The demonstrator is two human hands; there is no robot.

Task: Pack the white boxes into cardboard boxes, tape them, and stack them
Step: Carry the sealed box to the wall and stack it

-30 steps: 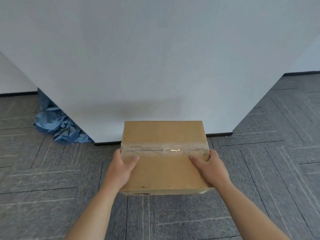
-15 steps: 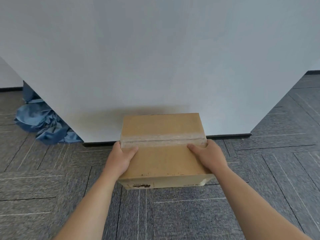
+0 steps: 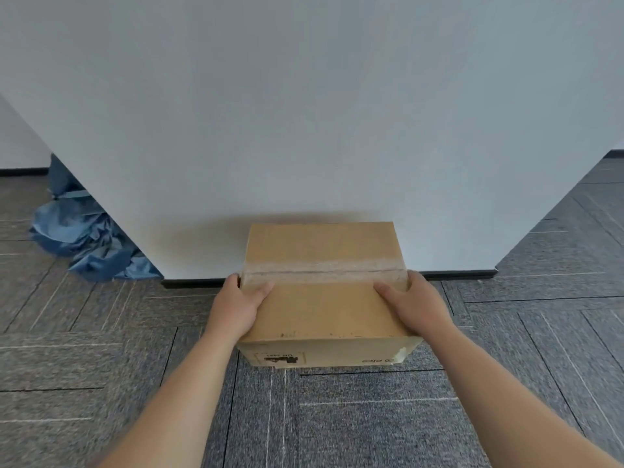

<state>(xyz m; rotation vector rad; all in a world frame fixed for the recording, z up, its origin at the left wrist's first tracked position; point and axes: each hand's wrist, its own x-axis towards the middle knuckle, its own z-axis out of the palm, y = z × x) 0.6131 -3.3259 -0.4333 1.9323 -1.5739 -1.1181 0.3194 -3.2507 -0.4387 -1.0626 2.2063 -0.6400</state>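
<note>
One taped cardboard box (image 3: 324, 298), my left hand (image 3: 236, 309) and right hand (image 3: 418, 305) each gripping a side edge, thumbs on top, at the foot of the white wall (image 3: 304, 130); stacking step, I judge; next: set it down square.

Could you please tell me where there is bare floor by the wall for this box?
Bare carpet runs along the baseboard between the blue cloth and the box, and again right of the box to the corner of the wall. Carpet nearer you is bare too. Only the left corner, with the cloth, is crowded.
</note>
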